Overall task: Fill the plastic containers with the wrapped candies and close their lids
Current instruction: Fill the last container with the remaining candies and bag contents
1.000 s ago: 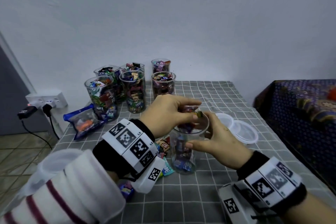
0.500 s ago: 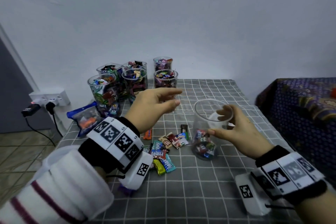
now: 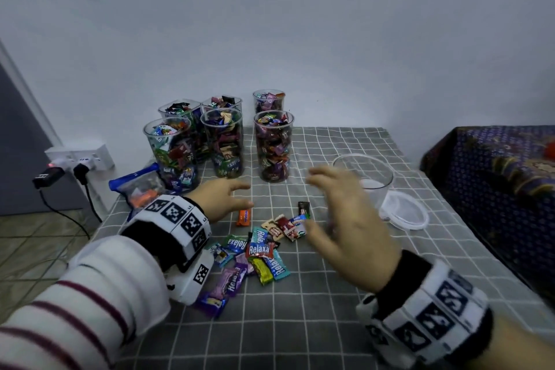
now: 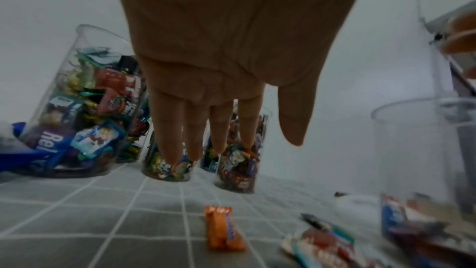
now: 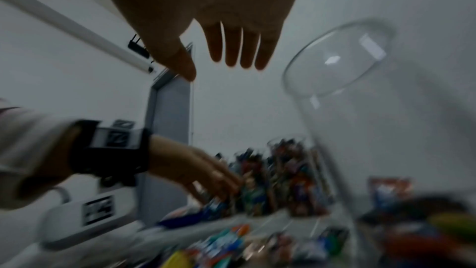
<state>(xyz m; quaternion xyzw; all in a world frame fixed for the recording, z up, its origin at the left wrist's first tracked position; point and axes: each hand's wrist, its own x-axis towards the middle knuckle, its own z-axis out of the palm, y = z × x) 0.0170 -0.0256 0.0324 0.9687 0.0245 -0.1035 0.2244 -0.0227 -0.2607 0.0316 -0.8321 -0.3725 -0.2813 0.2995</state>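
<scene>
Candies (image 3: 264,252) in bright wrappers lie scattered on the grey checked tablecloth (image 3: 300,324), near the middle of the table. Both hands float above them with nothing in them. The left hand (image 3: 220,200) reaches out flat toward twelve o'clock, fingers straight and close together, thumb a little apart; an orange candy bar (image 3: 244,216) lies just beneath its fingertips, and from the left wrist view I can see air between the two. The right hand (image 3: 345,219) is blurred, its fingers loosely spread and empty, hanging over the right edge of the pile.

At about two o'clock from the pile stands the clear container (image 3: 365,180), upright, lid off, partly hidden behind the right hand; a few candies sit in its bottom in the left wrist view. A round plastic lid (image 3: 404,215) lies flat just to its right. Six filled containers (image 3: 274,149) stand grouped at eleven o'clock by the wall, all without lids.
</scene>
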